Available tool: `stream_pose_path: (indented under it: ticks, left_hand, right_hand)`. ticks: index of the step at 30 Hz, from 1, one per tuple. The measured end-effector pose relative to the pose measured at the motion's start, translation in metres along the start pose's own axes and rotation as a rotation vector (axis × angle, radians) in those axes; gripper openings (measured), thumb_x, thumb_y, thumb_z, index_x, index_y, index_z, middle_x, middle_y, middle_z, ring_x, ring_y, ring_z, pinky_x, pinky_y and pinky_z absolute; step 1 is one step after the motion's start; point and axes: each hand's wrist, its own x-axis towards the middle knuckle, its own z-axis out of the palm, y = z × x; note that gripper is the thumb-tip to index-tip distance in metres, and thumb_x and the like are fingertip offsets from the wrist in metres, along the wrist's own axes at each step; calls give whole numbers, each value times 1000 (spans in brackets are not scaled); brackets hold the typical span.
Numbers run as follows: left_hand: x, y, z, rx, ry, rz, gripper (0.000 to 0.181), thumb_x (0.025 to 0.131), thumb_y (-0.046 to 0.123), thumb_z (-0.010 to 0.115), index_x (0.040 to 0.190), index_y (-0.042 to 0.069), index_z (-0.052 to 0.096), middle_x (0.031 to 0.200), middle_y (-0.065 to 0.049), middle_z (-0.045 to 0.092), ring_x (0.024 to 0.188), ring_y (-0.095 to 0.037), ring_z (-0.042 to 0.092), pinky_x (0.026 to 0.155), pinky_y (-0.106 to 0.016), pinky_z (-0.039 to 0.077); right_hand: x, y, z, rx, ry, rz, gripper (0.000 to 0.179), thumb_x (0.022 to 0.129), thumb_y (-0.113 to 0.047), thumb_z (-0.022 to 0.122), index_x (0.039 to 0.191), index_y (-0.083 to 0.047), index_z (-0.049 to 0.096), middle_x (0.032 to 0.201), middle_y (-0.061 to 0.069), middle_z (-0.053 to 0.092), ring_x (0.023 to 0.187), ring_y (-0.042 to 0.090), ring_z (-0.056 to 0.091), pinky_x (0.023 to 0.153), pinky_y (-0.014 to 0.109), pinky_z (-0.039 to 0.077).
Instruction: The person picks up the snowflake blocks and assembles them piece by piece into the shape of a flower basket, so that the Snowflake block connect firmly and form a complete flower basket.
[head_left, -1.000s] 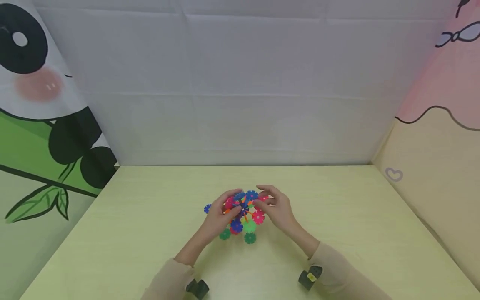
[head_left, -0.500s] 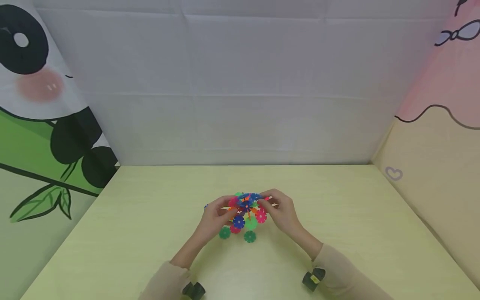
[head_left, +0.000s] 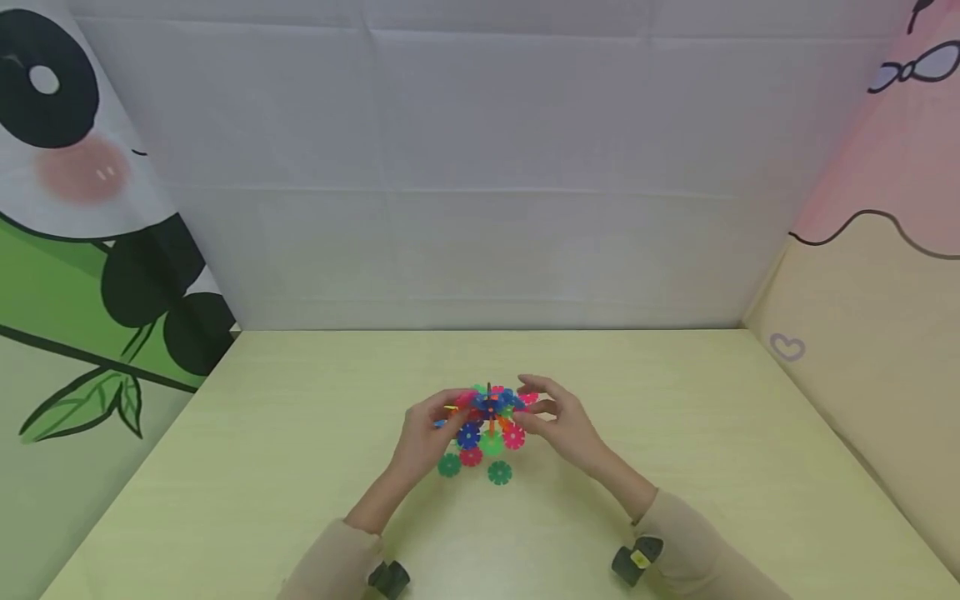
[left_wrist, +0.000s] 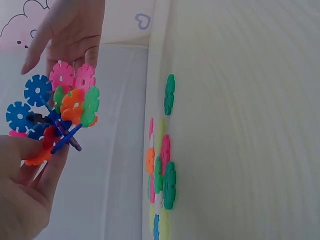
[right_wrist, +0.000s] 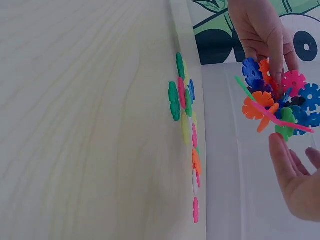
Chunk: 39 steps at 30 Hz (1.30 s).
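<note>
Cluster (head_left: 490,407) of notched, flower-shaped plastic discs, raised above the pale wood-grain table (head_left: 262,467) in the middle of the scene. Shows several blues round the core, with orange, red, pink and light green pushed in at differing angles. Includes a thin pink strip (right_wrist: 272,118), a disc seen almost edge-on, and a light green disc (right_wrist: 286,120) close under it.

Grasped from the left by the left hand (head_left: 418,435), pinching with thumb on the near side and fingers round the far side. To the right, just beside the cluster, right hand (head_left: 561,417) released, fingers apart and lightly bent, thumb tip close to the light green disc. Cannot tell whether that tip touches.

Below, lying flat on the table: a dark green disc (head_left: 449,465) nearer the left, a second dark green disc (head_left: 499,472) to its right, a rosy red disc (head_left: 471,456) between, slightly farther back. Beyond these, partly hidden from the head view, more loose pieces, among them an orange disc (right_wrist: 196,161), a white disc (right_wrist: 195,181) and a blue disc (left_wrist: 156,227).

At the near side, beige sleeves (head_left: 333,558), with a dark wrist unit (head_left: 389,578) at the left cuff and a yellow-marked wrist unit (head_left: 637,560) at the right. Past the far edge, creased greyish-white cloth (head_left: 480,167). Along the left, a cartoon-printed panel (head_left: 45,292); along the right, a pink and cream panel (head_left: 870,333).
</note>
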Motion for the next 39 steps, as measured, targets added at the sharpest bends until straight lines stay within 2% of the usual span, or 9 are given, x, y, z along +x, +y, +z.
stream_pose_path:
  ticks: [6,12,15,19,22,27,32,35,39]
  left_hand:
    - [0,-13,-1,46,-38,87,23,84,3,62,106,9,66,103,-8,66,82,-21,65,63,-22,54]
    - [-1,-13,-1,103,-64,108,27,83,3,63,109,10,65,105,-7,66,90,-22,65,64,-20,53]
    - [-4,1,-2,98,-85,53,32,82,3,65,114,7,62,108,-8,65,94,-23,63,69,-23,53]
    - [-5,4,-4,47,-131,-46,42,81,10,68,121,6,56,114,-8,61,99,-25,60,77,-26,52]
    - [-2,-8,-4,2,-151,-78,43,82,18,67,123,8,55,117,-8,59,101,-25,59,78,-26,52]
    - [-2,-7,-5,-1,-173,-94,42,84,26,65,121,7,57,118,-9,58,101,-26,59,79,-31,52]
    - [-3,-7,-6,-24,-187,-102,41,82,22,67,119,5,58,116,-11,60,101,-27,59,82,-32,51]
    - [-4,-7,-6,-48,-181,-101,40,83,19,66,119,4,58,115,-12,60,102,-28,59,82,-30,51]
    - [-5,-4,-6,-59,-176,-111,40,82,20,67,119,6,59,114,-11,61,101,-26,59,82,-29,51]
  right_hand:
    - [-1,3,-2,81,-134,115,53,91,-22,55,135,-1,37,127,20,46,104,31,57,77,36,53]
    - [-1,2,-1,101,-143,188,50,90,-25,57,131,0,44,126,20,50,103,30,58,80,37,52]
    - [-2,3,-1,115,-136,193,49,87,-23,60,129,-1,46,122,18,52,99,28,60,81,36,52]
    - [-4,5,0,104,-116,180,49,83,-20,66,127,-6,50,120,13,54,98,23,59,80,33,52]
    - [-5,5,1,80,-111,144,50,81,-16,69,127,-6,50,119,12,53,102,25,55,79,31,52]
    - [-6,6,3,18,-124,66,53,78,-11,71,126,-4,50,119,12,53,104,31,53,82,31,51]
    - [-8,5,2,12,-139,24,54,79,-13,71,127,-4,48,122,12,51,106,34,53,89,37,48]
    - [-8,5,1,64,-143,50,50,82,-14,67,127,-2,48,125,15,50,106,33,54,87,37,49]
    - [-5,3,2,113,-84,123,42,86,-18,62,122,0,53,122,16,55,102,25,60,88,34,48]
